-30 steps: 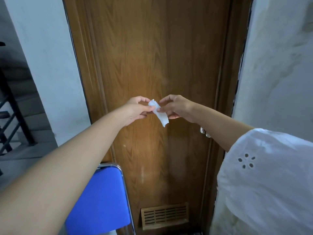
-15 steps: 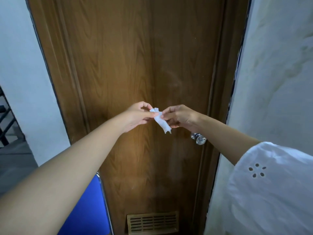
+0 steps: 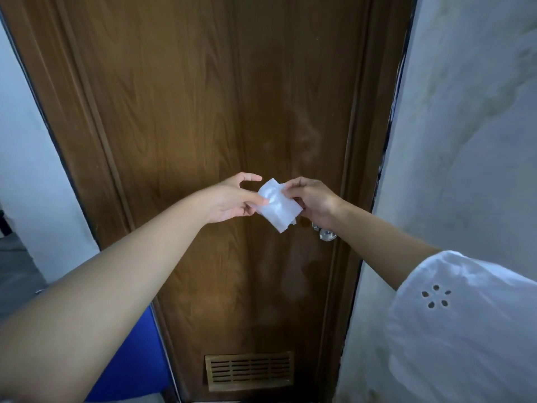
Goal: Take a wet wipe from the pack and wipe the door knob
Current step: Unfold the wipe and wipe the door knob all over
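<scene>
A white wet wipe (image 3: pixel 277 206), partly unfolded, is held up in front of a brown wooden door (image 3: pixel 203 112). My left hand (image 3: pixel 235 199) pinches its left edge with the index finger lifted. My right hand (image 3: pixel 312 200) grips its upper right corner. The shiny metal door knob (image 3: pixel 327 233) sits just below my right wrist, at the door's right side, partly hidden by the hand. No wipe pack is in view.
A vent grille (image 3: pixel 250 370) is set low in the door. A blue chair seat (image 3: pixel 130 353) stands at the lower left. White walls (image 3: pixel 465 141) flank the door on both sides, the right one close to my sleeve.
The wipe was a narrow twisted strip; now it is spread wider between my hands. The view has moved closer to the door and shifted right, so the chair shows less.
</scene>
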Available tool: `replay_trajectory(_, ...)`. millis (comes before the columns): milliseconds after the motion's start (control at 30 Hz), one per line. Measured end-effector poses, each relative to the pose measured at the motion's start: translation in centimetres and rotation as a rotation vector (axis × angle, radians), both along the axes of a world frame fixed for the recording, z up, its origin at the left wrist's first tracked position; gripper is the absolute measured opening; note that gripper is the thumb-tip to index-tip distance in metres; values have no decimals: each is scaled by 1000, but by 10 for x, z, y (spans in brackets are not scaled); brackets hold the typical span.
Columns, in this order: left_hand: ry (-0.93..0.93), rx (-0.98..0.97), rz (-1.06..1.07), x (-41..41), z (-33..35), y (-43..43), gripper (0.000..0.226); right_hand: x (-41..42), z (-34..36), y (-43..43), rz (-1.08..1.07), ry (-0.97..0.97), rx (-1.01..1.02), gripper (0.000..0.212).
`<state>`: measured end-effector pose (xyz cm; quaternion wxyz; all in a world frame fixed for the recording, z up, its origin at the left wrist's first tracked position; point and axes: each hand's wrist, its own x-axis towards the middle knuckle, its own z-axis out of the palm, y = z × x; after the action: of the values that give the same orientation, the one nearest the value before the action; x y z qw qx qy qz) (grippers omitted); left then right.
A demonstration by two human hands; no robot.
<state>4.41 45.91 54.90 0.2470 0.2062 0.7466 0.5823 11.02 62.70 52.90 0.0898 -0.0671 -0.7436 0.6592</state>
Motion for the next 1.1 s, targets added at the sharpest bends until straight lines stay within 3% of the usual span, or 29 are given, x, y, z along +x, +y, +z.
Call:
replay_trajectory(133, 49, -177, -97, -2, -4, 6, 55, -1, -5, 8, -24, -1, 5, 8)
replay_trajectory(333, 218, -149, -27, -17, -11, 15, 25, -4, -1, 17, 5, -54, 43, 19)
replay_trajectory(433, 255, -129, -33, -25, -10, 18, 14, -7, 1, 18, 1, -70, 47, 14)
replay_trajectory(533, 314, -131, -53, -29, -8, 20, 16, -7, 3, 17, -7, -87, 98, 8)
replay_trajectory(667, 495, -297, -26, -35, -10, 22, 28, -11, 11, 16, -124, -30, 153, 7)
replay_trajectory(800, 400, -348, -137, -41, -14, 21, 34, -10, 20, 19, -80, 30, 74, 9)
replay_trajectory(967, 210, -118, -314, -40, -16, 22, 70, -12, 28, 12, 28, 28, 100, 11)
replay_trajectory(1100, 222, -148, -359, -42, -21, 23, 35, -16, 32, 12, -35, 22, 118, 11)
